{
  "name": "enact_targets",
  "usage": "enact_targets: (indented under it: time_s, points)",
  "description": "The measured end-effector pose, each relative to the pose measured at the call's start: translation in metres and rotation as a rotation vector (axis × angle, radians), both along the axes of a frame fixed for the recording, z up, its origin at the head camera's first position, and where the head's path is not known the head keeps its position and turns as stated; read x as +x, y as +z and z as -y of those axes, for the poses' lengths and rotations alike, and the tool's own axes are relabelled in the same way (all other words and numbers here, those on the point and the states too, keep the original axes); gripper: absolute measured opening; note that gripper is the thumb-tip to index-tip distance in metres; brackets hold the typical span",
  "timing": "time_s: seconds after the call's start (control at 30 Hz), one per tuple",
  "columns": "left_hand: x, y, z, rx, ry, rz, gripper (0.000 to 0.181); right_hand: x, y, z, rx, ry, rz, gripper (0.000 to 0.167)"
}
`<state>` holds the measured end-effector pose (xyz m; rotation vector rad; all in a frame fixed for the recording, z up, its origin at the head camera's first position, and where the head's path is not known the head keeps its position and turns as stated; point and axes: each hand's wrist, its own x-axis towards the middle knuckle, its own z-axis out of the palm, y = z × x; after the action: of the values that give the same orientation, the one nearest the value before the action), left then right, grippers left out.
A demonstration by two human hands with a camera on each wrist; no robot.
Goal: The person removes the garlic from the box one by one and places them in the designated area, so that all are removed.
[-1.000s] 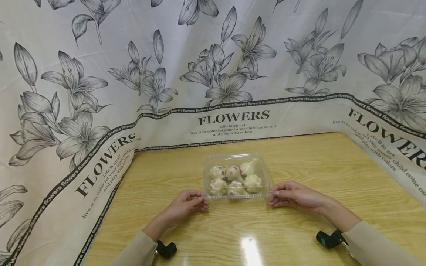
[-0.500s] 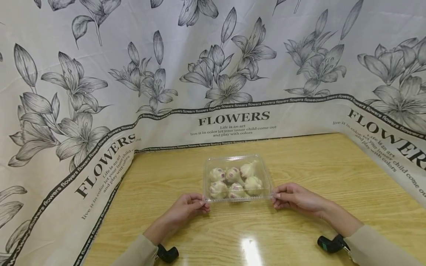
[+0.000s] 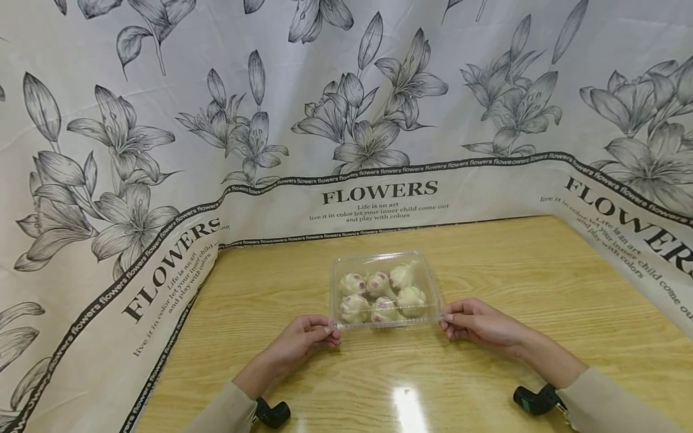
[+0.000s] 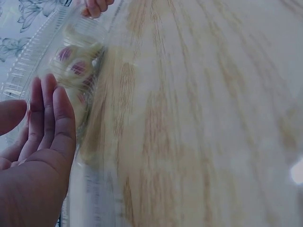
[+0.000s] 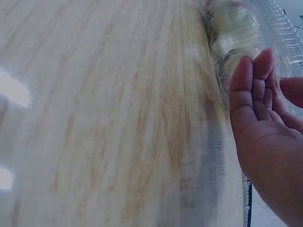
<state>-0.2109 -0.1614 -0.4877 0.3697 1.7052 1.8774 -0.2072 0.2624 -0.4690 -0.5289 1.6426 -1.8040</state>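
In the head view a clear plastic clamshell box point(image 3: 387, 258) lies on the wooden table. Several pale garlic bulbs point(image 3: 378, 284) with purple patches sit inside in two rows. My left hand point(image 3: 303, 340) pinches the box's near left corner between thumb and fingers. At the near right corner, my right hand point(image 3: 484, 325) pinches the rim the same way. The left wrist view has the left hand point(image 4: 45, 137) beside the ribbed plastic wall point(image 4: 35, 52). Likewise, the right wrist view has the right hand point(image 5: 265, 118) along the box's edge, garlic bulbs point(image 5: 232, 28) behind its fingertips.
The light wooden table point(image 3: 379, 367) reaches back to a hanging white cloth point(image 3: 379, 204) printed with flowers and lettering. This cloth also borders the left and right sides. Black wrist-camera mounts point(image 3: 272, 412) stick out by both beige sleeves.
Over the first half second the box and both hands shifted slightly toward me. Since then they have stayed almost still, with both hands keeping their hold on the corners.
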Motion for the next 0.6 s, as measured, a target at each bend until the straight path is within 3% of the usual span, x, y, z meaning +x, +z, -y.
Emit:
enact_targets:
  time_s: [0.2,0.6]
  points:
    - [-0.001,0.0,0.001,-0.005,0.003,0.028,0.03,-0.001,0.0,0.0,0.016,0.008,0.001,0.028]
    - [0.0,-0.002,0.0,0.058,-0.011,0.045,0.036,-0.005,0.013,-0.001,0.147,0.04,-0.06,0.031]
